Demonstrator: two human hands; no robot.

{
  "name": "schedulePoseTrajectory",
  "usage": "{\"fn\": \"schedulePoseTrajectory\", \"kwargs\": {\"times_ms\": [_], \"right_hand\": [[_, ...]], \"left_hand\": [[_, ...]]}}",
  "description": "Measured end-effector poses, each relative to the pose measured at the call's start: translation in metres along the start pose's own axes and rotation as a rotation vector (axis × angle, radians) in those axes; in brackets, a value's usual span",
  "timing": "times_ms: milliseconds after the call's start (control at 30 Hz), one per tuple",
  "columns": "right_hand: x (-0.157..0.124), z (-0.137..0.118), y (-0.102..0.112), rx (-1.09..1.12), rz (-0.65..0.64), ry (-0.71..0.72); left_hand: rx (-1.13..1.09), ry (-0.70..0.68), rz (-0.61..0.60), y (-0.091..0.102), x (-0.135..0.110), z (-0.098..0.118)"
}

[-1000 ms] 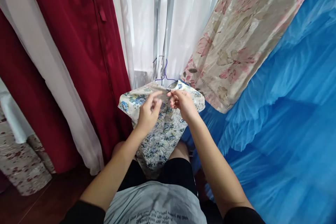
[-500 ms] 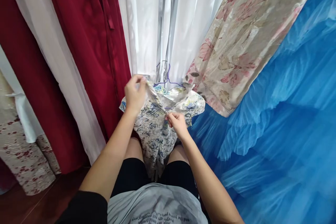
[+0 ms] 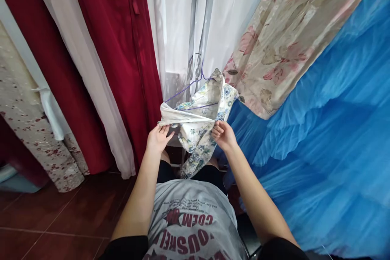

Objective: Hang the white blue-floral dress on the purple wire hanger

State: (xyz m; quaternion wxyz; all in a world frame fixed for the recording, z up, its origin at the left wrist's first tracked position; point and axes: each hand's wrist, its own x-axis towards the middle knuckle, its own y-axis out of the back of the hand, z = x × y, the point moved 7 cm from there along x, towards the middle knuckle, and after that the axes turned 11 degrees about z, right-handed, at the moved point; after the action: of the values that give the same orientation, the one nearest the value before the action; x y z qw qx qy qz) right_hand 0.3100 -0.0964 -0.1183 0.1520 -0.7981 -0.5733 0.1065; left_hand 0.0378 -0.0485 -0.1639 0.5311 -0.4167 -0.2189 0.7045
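A white dress with a blue and yellow floral print (image 3: 198, 134) hangs from a thin purple hanger (image 3: 189, 86) in front of my lap. One edge of its neck opening is pulled straight across between my hands, showing the pale inside of the cloth. My left hand (image 3: 157, 138) grips the left end of that edge, thumb held apart below. At the other end, my right hand (image 3: 224, 135) pinches the edge with curled fingers. Below, the cloth hangs twisted toward my knees.
White curtains (image 3: 234, 12) hang behind the dress. Dark red cloth (image 3: 112, 48) hangs at the left, beside floral cloth (image 3: 274, 48) and blue tulle (image 3: 329, 162) at the right. Reddish floor tiles (image 3: 67, 215) show at lower left.
My left hand has come down from the shoulder area to the neckline edge. My right hand has moved right, stretching that edge sideways. The dress and hanger have turned and tilted.
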Motion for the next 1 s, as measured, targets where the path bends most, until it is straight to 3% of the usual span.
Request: {"fn": "schedulePoseTrajectory", "kwargs": {"times_ms": [133, 233, 333, 500, 633, 700, 733, 833, 900, 1000], "right_hand": [[-0.004, 0.006, 0.042, 0.007, -0.002, -0.062], [-0.003, 0.017, 0.054, -0.008, -0.006, -0.076], [0.006, 0.030, 0.054, -0.040, 0.009, -0.071], [0.025, 0.054, 0.045, -0.144, 0.084, -0.015], [0.016, 0.064, 0.042, -0.250, 0.213, 0.131], [0.008, 0.053, 0.036, -0.325, 0.242, 0.291], [0.005, 0.043, 0.027, -0.391, 0.195, 0.406], [0.012, 0.015, -0.012, -0.651, -0.138, 0.668], [0.036, 0.004, -0.023, -0.759, -0.237, 0.631], [0.083, -0.013, -0.010, -0.823, -0.099, 0.465]], "left_hand": [[0.203, -0.114, -0.073, -0.013, -0.004, -0.020], [0.299, -0.212, -0.076, -0.016, 0.001, -0.035], [0.458, -0.331, -0.121, -0.015, 0.002, -0.046], [0.800, -0.406, -0.345, -0.014, -0.014, -0.060], [0.839, -0.498, -0.478, -0.032, -0.037, -0.056], [0.812, -0.576, -0.555, -0.051, -0.048, -0.052], [0.795, -0.611, -0.586, -0.060, -0.052, -0.051], [0.746, -0.637, -0.618, -0.084, -0.058, -0.052], [0.714, -0.616, -0.617, -0.092, -0.062, -0.056], [0.652, -0.551, -0.586, -0.092, -0.069, -0.063]]}}
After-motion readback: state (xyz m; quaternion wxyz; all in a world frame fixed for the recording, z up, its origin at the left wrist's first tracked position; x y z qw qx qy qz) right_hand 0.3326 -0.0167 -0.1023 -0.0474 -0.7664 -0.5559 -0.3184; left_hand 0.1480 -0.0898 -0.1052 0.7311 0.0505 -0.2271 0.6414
